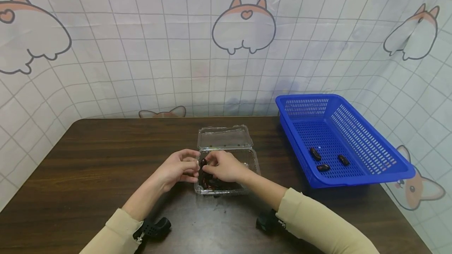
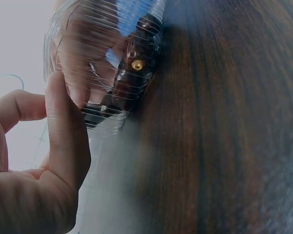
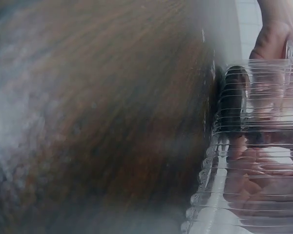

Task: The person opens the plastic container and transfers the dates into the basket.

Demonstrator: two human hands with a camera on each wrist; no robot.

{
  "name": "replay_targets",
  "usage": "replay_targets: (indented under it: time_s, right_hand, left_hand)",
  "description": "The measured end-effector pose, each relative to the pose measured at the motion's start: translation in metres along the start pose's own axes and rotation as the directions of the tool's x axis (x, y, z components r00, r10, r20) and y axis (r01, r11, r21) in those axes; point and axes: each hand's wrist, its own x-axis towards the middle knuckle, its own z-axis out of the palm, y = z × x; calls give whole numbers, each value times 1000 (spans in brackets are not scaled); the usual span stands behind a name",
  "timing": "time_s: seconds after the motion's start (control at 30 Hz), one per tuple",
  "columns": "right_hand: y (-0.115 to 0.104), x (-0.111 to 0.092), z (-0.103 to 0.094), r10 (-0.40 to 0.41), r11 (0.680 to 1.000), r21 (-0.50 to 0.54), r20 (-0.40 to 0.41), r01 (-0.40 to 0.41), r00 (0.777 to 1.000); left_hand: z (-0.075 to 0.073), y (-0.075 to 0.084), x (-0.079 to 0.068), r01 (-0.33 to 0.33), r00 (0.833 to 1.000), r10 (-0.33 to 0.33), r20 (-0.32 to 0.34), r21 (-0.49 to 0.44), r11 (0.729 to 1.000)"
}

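Note:
A clear plastic clamshell box stands on the table with its lid folded back. Dark, glossy dates lie in its left and front part; they also show through the ribbed wall in the left wrist view. My left hand holds the box by its left rim, thumb and fingers at the edge. Reaching into the box from the right, my right hand pinches a date between thumb and forefinger near the left wall. Through the plastic, the right fingers look blurred in the right wrist view.
A blue plastic basket with slotted walls stands at the right, with 3 dates on its floor. The dark wooden table ends at a back wall hung with a white checked cloth.

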Motion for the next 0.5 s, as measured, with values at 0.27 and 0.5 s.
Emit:
replay_targets:
  time_s: [0.27, 0.5]
  right_hand:
    - [0, -2, 0, -6, 1000, 22, -35, 7, 999]
    - [-3, -5, -4, -3, 997, 71, -57, 7, 998]
  left_hand:
    - [0, 0, 0, -3, 1000, 3, 4, 3, 1000]
    - [0, 0, 1, 0, 1000, 0, 4, -2, 1000]
